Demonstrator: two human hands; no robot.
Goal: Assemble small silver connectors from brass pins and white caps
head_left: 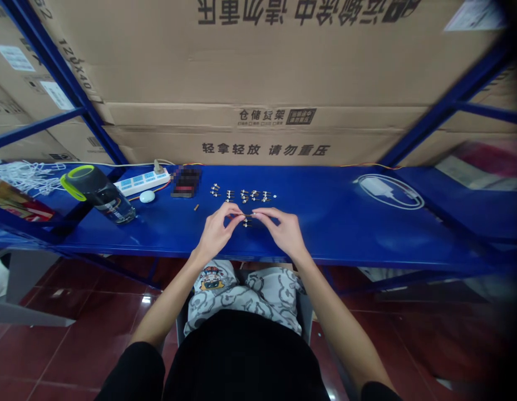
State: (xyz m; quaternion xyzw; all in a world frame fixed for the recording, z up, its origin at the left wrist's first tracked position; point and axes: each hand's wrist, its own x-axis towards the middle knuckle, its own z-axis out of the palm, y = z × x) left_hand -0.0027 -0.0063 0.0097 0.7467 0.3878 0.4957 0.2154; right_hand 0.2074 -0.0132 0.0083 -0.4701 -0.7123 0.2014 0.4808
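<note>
Cardboard (266,72) backs the blue surface (333,234): a bottle (102,196), a power strip (145,181), then the left hand (216,231) and right hand (285,231), both pinching a thin piece (248,215) between them, small parts (244,193) lying near; farther right, a white charger (377,185).

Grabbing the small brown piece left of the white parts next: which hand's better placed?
Left hand, probably: it's nearer the brown piece; the right hand would have to reach past it. Both seem to pinch a thin part, so left should release first.
</note>
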